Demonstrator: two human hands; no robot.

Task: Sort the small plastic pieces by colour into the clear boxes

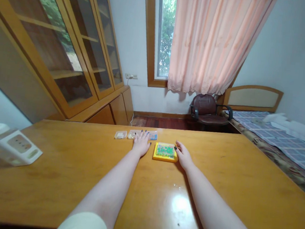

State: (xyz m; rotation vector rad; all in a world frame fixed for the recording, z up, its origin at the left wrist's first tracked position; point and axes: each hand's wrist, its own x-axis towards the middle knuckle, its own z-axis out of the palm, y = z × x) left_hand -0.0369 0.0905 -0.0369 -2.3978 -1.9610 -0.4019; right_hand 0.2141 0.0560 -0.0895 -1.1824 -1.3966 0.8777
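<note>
A flat yellow box (164, 159) with a green and pink patterned top lies near the far side of the wooden table. My right hand (184, 156) grips its right edge, thumb at the top surface and fingers curled near the far corner. To the left, my left hand (141, 145) rests with fingers spread over a clear plastic case (130, 135). That case is long and low, with small pieces and a blue patch at its right end; my fingers hide part of it. Beside it sits a smaller clear box (120, 135) with something whitish inside.
A white plastic container (11, 146) stands at the table's left. The glossy wooden table (84, 151) has a few tiny bits near me. Beyond are a glass-door cabinet (95, 37), a dark office chair (207, 109), a pink curtain (210, 41) and a bed (282, 134).
</note>
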